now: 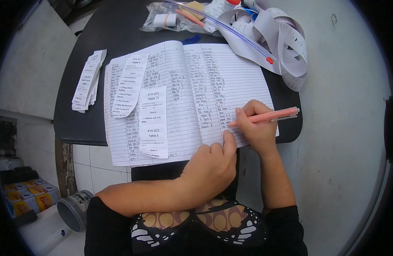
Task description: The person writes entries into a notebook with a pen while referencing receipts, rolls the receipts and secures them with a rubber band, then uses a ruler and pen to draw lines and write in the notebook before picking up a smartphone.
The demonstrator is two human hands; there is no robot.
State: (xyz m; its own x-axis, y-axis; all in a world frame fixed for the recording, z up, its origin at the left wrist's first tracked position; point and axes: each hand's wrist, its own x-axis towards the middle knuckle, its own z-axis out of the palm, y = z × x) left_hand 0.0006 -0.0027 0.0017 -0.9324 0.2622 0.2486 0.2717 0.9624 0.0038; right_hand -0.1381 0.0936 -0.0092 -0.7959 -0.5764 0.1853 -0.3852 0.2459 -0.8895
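Observation:
An open ruled notebook [179, 141] with handwritten columns lies on the black table. My right hand [259, 128] grips a pink pen [273, 115], its tip touching the right page beside the lowest entries. Close by, my left hand [213, 160] rests over the notebook's lower edge with its fingers curled and the index finger pointing at the page near the pen tip; it holds nothing visible. Two printed receipt strips lie on the left page: an upper receipt [130, 85] marked Table 2 and a lower receipt [153, 121] marked Table 13 and Table 5.
A stack of receipts [87, 81] sits left of the notebook on the black table [83, 128]. Behind are a long curled receipt roll [290, 55], a clear zip bag [183, 21] and a red-capped container [231, 4]. A grey bucket [74, 211] stands on the floor at lower left.

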